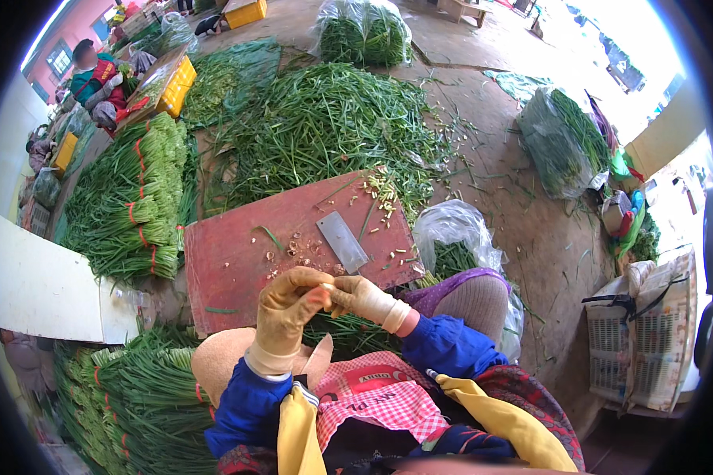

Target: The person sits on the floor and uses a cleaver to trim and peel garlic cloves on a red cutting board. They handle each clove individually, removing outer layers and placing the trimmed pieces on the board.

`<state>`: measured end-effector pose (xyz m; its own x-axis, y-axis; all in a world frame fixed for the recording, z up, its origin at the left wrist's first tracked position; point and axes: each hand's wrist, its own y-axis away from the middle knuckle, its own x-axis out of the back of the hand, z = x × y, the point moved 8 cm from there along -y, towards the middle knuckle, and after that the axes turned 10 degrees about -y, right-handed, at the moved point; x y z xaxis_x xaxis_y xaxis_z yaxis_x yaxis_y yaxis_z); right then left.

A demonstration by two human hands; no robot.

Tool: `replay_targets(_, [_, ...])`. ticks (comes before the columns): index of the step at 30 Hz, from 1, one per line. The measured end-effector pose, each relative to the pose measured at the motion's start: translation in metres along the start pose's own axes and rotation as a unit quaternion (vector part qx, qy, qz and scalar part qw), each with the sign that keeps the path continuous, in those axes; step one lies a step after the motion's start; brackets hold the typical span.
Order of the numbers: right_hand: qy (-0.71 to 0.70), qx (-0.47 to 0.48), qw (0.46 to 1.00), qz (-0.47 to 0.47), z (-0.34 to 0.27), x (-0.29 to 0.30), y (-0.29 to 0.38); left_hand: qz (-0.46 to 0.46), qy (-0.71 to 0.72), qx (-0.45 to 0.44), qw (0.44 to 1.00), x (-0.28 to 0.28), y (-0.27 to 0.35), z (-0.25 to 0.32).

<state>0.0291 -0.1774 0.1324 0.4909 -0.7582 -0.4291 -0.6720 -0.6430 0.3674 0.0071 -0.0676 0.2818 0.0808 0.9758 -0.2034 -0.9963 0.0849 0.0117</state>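
My left hand [291, 306], in a tan rubber glove, is raised over the near edge of a red board [243, 237]. My right hand [362, 300], in a pale glove, meets it fingertip to fingertip. Between their fingertips is a small whitish and reddish piece [325, 289], too small to name. Just beyond my right hand a cleaver blade [341, 240] lies flat on the board. Brownish peel scraps [297, 252] lie left of it, and cut pale stem pieces [383, 196] are scattered at the board's far right corner.
Loose green stalks [333, 124] are heaped beyond the board. Bundles tied with red bands [136, 202] lie at left, with more bundles [154, 404] near left. A plastic bag of greens [454, 237] is by my right knee. A person [98, 83] sits far left; wrapped crates [641, 332] stand right.
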Motion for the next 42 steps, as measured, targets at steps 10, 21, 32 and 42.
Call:
replay_targets(10, [0.196,0.153,0.969,0.007,0.008,0.008,-0.011,-0.158,0.044,-0.134,0.977,-0.081,0.003,0.095])
replay_targets(21, [0.31,0.235,0.92,-0.038,0.022,0.003,-0.015,-0.165,0.075,-0.057,0.982,-0.079,0.007,0.068])
replay_targets(32, [0.466,0.097,0.879,-0.002,0.024,-0.005,-0.01,-0.126,0.074,-0.063,0.987,-0.073,0.008,0.064])
replay_targets(42, [0.452,0.296,0.839,0.059,0.037,-0.012,-0.009,-0.137,0.073,-0.016,0.988,-0.07,0.015,0.054])
